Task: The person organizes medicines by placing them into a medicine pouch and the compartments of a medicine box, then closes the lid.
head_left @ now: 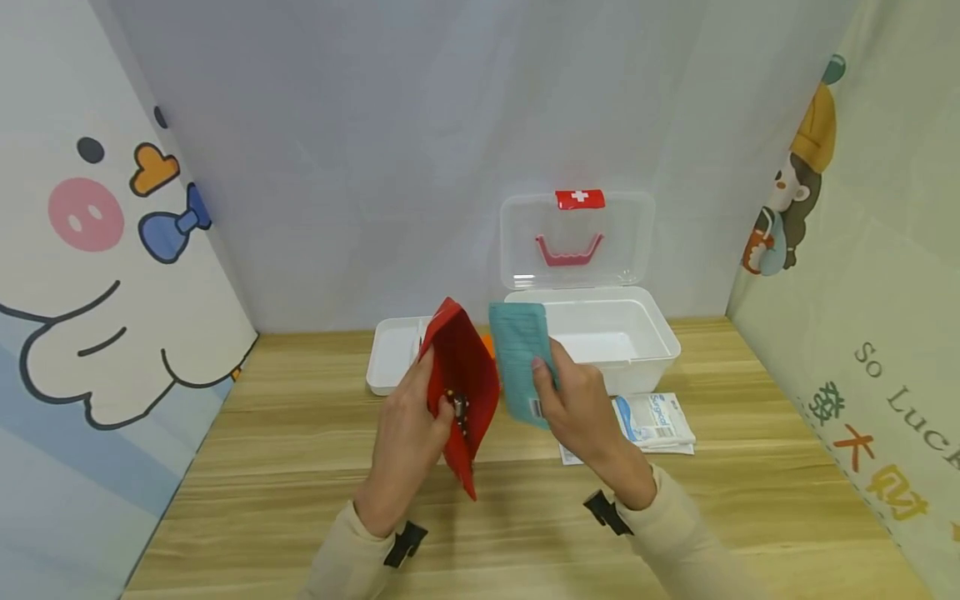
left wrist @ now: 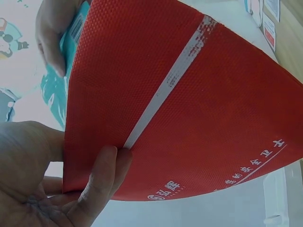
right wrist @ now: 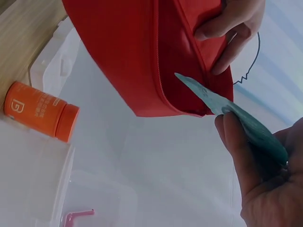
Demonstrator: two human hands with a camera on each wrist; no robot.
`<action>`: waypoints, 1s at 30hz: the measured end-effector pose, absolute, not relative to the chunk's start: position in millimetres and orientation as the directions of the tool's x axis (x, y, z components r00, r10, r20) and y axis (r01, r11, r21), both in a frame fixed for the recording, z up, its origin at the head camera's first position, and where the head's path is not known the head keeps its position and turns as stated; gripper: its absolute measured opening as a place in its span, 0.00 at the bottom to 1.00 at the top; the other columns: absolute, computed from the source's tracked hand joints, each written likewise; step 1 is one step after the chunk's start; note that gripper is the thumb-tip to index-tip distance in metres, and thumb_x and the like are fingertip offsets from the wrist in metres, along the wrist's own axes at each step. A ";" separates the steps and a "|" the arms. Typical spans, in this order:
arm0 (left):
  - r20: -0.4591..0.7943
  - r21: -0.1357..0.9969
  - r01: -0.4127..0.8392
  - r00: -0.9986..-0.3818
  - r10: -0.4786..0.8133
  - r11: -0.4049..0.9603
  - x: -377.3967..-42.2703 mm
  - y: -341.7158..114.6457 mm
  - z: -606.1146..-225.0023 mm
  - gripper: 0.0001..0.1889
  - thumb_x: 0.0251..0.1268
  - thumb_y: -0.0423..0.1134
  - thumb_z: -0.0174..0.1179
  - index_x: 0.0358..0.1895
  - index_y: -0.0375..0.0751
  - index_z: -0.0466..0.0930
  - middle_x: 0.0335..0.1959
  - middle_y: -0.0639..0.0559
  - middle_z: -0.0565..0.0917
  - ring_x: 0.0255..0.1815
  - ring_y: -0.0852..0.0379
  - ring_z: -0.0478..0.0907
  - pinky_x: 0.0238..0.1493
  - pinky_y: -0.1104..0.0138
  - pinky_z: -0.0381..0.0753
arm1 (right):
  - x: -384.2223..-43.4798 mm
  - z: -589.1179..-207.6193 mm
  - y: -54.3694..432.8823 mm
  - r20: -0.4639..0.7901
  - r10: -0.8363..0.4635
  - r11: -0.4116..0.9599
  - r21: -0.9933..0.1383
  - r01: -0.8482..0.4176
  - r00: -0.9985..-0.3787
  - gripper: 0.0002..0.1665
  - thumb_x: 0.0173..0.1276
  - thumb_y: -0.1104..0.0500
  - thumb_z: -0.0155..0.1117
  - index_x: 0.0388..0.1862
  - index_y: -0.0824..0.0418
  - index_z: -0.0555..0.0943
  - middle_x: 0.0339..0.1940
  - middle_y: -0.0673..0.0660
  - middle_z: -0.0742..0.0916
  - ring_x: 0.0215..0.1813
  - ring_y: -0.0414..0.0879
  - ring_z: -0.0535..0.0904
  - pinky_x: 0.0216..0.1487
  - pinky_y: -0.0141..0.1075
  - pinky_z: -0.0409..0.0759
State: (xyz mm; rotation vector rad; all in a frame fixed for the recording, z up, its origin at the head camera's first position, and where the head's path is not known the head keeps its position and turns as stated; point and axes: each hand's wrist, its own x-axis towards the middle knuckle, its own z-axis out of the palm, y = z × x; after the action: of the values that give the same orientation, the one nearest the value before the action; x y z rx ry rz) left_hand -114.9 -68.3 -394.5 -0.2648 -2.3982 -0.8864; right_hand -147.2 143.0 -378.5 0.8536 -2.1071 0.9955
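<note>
A red zippered fabric pouch [head_left: 468, 354] is gripped at its left edge by my left hand [head_left: 405, 429], the thumb near its gaping mouth. Small metallic items show inside. The left wrist view gives the outer face of the pouch [left wrist: 156, 90], with a whitish stripe and white lettering. My right hand [head_left: 581, 408] pinches a flat teal packet [head_left: 519, 354] just right of the pouch. Seen edge-on in the right wrist view, the packet [right wrist: 241, 120] points toward the unzipped opening; whether it touches the pouch, I cannot tell.
Behind the right hand stands a white box [head_left: 648, 333] with its clear lid [head_left: 525, 242] raised. A white tray [head_left: 386, 358] lies back left. White packets marked "Surgical" [head_left: 660, 421] sit before the box. An orange bottle [right wrist: 35, 109] shows in the right wrist view.
</note>
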 end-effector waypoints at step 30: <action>0.599 0.527 0.416 -0.800 0.023 0.741 -111.9 -50.1 -392.1 0.33 0.53 0.23 0.63 0.67 0.26 0.68 0.62 0.33 0.77 0.58 0.38 0.80 0.55 0.51 0.82 | -154.5 -407.6 80.9 0.633 -0.235 0.547 -0.541 -0.639 -0.738 0.16 0.71 0.66 0.52 0.55 0.70 0.77 0.24 0.61 0.85 0.22 0.45 0.79 0.22 0.31 0.76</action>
State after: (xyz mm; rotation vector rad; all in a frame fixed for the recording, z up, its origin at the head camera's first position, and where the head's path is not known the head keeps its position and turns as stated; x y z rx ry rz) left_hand -111.9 -50.1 -392.1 -0.3300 -2.3644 -0.9012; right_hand -154.5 80.9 -407.6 0.7052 -2.2903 1.0851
